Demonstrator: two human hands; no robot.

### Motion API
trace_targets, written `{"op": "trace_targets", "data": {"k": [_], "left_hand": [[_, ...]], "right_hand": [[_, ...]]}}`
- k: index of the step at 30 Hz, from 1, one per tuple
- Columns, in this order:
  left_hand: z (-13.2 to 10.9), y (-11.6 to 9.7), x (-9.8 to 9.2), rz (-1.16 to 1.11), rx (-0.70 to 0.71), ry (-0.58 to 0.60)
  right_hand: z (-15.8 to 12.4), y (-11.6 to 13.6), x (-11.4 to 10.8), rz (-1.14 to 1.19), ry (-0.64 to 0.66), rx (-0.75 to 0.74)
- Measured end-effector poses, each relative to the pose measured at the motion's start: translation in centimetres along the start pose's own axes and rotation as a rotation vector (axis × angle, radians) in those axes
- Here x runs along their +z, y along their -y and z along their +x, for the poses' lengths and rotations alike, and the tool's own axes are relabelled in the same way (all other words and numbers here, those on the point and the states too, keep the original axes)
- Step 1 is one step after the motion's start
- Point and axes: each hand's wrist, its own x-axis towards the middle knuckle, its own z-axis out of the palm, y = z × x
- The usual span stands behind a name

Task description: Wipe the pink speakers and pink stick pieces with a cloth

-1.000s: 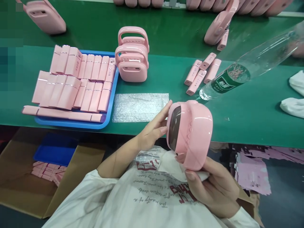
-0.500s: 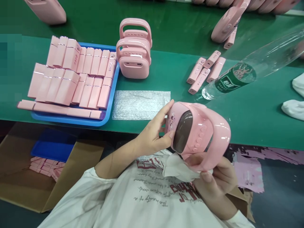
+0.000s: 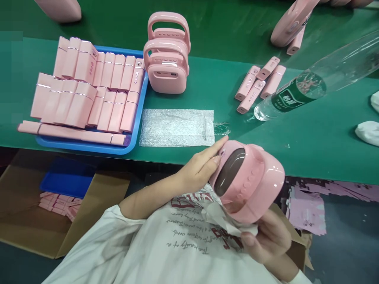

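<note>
A glossy pink portable speaker (image 3: 247, 183) with a carry handle, a row of buttons and a dark oval window is held tilted over my lap, just off the bench edge. My left hand (image 3: 204, 165) grips its left side, thumb and fingers on the casing. At the lower right, my right hand (image 3: 268, 238) pinches a crumpled white cloth (image 3: 227, 223) against the handle end; part of the fingers is hidden behind the speaker. A flat bubble-wrap sleeve (image 3: 177, 128) lies on the green bench beyond my left hand.
A blue tray (image 3: 134, 148) full of pink oblong sticks stands at left. Two pink speakers (image 3: 167, 77) stand behind the sleeve. Several loose sticks (image 3: 251, 96) lie beside a tilted plastic bottle (image 3: 286, 98). Below the bench is an open carton (image 3: 23, 225).
The speaker has dropped slightly and turned in my hands. My left hand has shifted a little right with it. The cloth is still pinched in my right hand, which has moved slightly lower.
</note>
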Motion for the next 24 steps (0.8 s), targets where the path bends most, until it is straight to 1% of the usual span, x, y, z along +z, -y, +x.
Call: {"op": "trace_targets", "data": {"k": [2,5,6,8,11,13,15,17,19,21,24], "left_hand": [[0.2,0.3,1.1,-0.018,-0.054,0.071],[0.5,1.2,3.2,-0.048,-0.119,0.218],[0.7,1.7,4.0,-0.061,-0.124,0.266],[1.1,2.9,5.8,-0.099,-0.133,0.363],[1.7,4.9,8.7,-0.159,-0.21,0.507],[2.1,6.0,10.7,-0.195,-0.284,0.597],[2.3,6.8,12.6,-0.252,-0.352,0.678],[2.3,7.2,14.1,-0.336,-0.44,0.743],[2.3,7.6,15.2,-0.412,-0.531,0.772],[2.3,7.9,16.0,-0.458,-0.605,0.786],[2.2,8.4,16.8,-0.478,-0.687,0.81]], "right_hand": [[-0.5,0.7,-0.5,-0.095,0.049,-0.029],[-2.3,1.7,-1.4,-0.209,0.022,-0.032],[-3.1,2.0,-1.6,-0.232,-0.002,0.002],[-5.2,2.4,-1.7,-0.234,-0.048,0.128],[-8.8,2.7,-1.2,-0.172,-0.221,0.307],[-10.7,2.8,-0.7,-0.132,-0.355,0.369],[-12.1,3.0,-0.3,-0.132,-0.457,0.424],[-12.8,3.0,-0.4,-0.183,-0.519,0.45],[-13.1,3.0,-0.7,-0.258,-0.543,0.456],[-13.3,2.8,-1.2,-0.288,-0.555,0.446],[-13.5,2.5,-1.8,-0.272,-0.567,0.449]]}}
